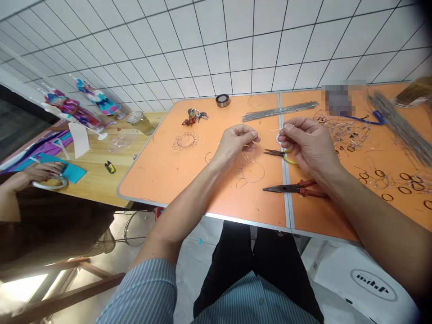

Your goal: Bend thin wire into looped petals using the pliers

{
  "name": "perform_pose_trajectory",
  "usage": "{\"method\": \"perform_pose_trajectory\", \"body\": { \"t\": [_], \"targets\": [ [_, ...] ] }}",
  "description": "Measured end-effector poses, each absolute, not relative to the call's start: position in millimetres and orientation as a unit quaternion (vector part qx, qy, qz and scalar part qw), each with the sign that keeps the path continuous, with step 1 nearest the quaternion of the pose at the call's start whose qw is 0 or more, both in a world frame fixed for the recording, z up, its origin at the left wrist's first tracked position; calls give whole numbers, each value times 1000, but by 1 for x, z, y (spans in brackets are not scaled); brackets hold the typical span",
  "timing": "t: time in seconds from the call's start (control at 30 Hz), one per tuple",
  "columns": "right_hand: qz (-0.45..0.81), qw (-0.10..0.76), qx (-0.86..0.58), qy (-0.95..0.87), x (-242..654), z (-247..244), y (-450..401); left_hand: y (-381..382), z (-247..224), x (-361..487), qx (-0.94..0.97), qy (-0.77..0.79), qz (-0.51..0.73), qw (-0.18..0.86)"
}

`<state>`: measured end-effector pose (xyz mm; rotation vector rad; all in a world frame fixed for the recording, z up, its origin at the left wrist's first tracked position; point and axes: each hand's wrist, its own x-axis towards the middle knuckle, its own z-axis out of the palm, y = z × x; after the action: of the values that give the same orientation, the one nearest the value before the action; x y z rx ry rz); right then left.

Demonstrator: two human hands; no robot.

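Over the orange table, my right hand (305,141) pinches a thin wire (275,130), whose end sticks out toward the left. My left hand (238,141) hovers a short way off with thumb and fingertips pressed together; anything between them is too small to make out. Below the hands lies a round wire ring (254,181) with small wire prongs and a loop. Small pliers with yellow handles (275,153) rest partly under my right hand. Red-handled long-nose pliers (285,188) lie nearer the front edge. A wire ring with looped petals (185,141) is at the left.
Toward the wall are a roll of black tape (222,100), keys (195,117) and a bundle of straight wires (280,110). Tangled wires (344,130), dark rings (404,190) and more wire (405,126) cover the right. A co-worker's hand (43,172) holds a white tape roll at left.
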<state>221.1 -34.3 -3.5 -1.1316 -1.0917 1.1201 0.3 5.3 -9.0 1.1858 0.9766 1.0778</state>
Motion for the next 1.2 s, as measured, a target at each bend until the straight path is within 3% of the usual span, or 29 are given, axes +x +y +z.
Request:
{"method": "perform_pose_trajectory", "body": {
  "t": [0.47,0.83,1.2],
  "targets": [
    [371,556,-493,-557,221,8,-46,-4,0,3,480,352,406,693],
    [402,637,-419,-507,223,-5,-35,-3,4,3,460,365,399,704],
    [389,627,-443,-509,222,0,-39,-3,-6,4,497,327,392,702]
  ]
}}
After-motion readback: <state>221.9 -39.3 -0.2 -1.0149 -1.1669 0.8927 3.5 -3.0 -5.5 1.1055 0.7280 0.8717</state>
